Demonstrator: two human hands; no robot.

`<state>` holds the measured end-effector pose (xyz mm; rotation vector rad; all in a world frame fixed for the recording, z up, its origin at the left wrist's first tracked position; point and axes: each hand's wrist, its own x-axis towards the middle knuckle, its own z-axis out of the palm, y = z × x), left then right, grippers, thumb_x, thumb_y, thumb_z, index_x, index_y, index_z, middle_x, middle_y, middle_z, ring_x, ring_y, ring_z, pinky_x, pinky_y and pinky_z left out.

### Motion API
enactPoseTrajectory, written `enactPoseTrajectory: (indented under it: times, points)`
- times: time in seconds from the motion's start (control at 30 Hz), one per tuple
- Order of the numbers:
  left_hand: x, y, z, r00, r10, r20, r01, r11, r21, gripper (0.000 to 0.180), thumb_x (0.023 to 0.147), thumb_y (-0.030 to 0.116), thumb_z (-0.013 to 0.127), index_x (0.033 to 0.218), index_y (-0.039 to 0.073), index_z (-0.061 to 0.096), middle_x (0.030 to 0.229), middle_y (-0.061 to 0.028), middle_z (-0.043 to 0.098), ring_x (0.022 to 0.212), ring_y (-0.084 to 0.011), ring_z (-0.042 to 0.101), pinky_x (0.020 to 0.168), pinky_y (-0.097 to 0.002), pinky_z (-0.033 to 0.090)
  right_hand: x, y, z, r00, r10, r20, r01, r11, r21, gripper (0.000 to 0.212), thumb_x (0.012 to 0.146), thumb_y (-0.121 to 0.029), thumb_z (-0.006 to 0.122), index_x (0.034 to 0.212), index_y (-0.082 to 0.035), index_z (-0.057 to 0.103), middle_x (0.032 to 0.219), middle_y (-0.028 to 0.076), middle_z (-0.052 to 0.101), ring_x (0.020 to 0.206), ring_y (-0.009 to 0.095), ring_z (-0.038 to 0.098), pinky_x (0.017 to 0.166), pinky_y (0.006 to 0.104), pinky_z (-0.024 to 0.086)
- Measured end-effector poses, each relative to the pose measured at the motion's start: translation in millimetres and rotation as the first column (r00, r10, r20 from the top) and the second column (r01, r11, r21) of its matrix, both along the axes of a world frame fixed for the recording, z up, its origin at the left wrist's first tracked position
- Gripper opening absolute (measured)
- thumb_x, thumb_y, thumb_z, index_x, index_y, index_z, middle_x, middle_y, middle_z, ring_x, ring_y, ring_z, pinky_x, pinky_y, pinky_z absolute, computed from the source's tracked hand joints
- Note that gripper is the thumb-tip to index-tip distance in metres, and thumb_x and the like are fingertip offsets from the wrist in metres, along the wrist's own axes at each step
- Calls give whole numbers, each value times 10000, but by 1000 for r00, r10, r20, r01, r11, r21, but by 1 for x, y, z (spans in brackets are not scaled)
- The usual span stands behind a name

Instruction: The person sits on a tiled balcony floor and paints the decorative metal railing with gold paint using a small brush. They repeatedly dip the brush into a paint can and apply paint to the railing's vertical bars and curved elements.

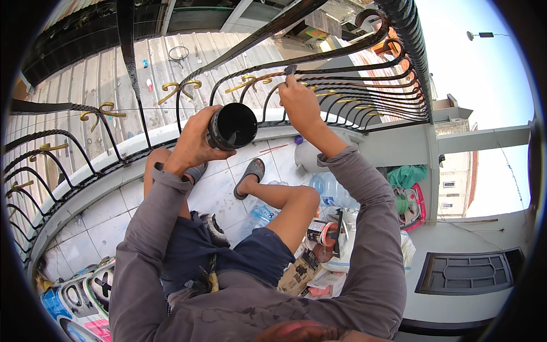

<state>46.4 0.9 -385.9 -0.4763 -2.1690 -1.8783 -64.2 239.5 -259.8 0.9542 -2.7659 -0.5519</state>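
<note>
My left hand (196, 139) is wrapped round the side of a black paint can (232, 126), tilted so its open mouth and the glossy black paint inside show. My right hand (300, 102) is raised to the balcony railing (342, 64), with its fingers closed on a small paintbrush (290, 69). Only the dark bristle end shows above the fingers, against a twisted bar; the handle is hidden in the hand. The railing is black curved iron with gold-coloured scroll pieces (248, 84) along its bars.
Beyond the railing lies a corrugated metal roof (114, 68). On the tiled floor (213, 191) near my legs are clear plastic bottles (330, 188), a tin with orange-brown on it (322, 232) and cardboard (299, 272). A pink-rimmed basket (420, 208) stands at the right.
</note>
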Motion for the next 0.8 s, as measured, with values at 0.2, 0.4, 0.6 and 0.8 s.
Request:
enactPoseTrajectory:
  times: [0.2, 0.4, 0.6, 0.8]
  points:
    - [0, -3, 1, 999, 33, 7, -33, 999, -13, 911, 532, 202, 989, 1324, 4, 584, 1167, -179, 686, 1097, -364, 677, 998, -408, 518, -2, 3, 4, 997, 65, 30, -60, 986, -153, 66, 840, 1, 652, 892, -38, 640, 1037, 147, 622, 861, 369, 699, 737, 454, 564]
    - [-1, -6, 0, 999, 33, -26, -34, 999, -7, 923, 533, 193, 992, 1336, 2, 579, 1178, -182, 691, 1094, -355, 682, 991, -407, 525, 10, 19, -9, 979, 191, 77, -139, 887, -441, 116, 924, -88, 710, 1022, -34, 740, 899, 170, 686, 786, 339, 714, 697, 412, 557]
    - [0, -11, 1, 999, 22, 26, -23, 999, 41, 921, 547, 201, 1000, 1340, -1, 576, 1179, -179, 694, 1103, -346, 687, 995, -388, 531, 38, 22, -62, 930, -316, 190, 274, 246, -930, 207, 1009, -166, 720, 1057, 34, 745, 782, 90, 739, 664, 140, 716, 582, 279, 597]
    - [0, -7, 3, 999, -10, 39, 9, 1000, 28, 929, 547, 186, 1007, 1351, 13, 575, 1208, -167, 693, 1130, -322, 687, 1021, -385, 519, 43, 0, -82, 971, -145, 191, 198, 37, -980, 283, 1047, -238, 679, 1119, 36, 698, 812, 99, 743, 726, 154, 756, 560, 258, 597]
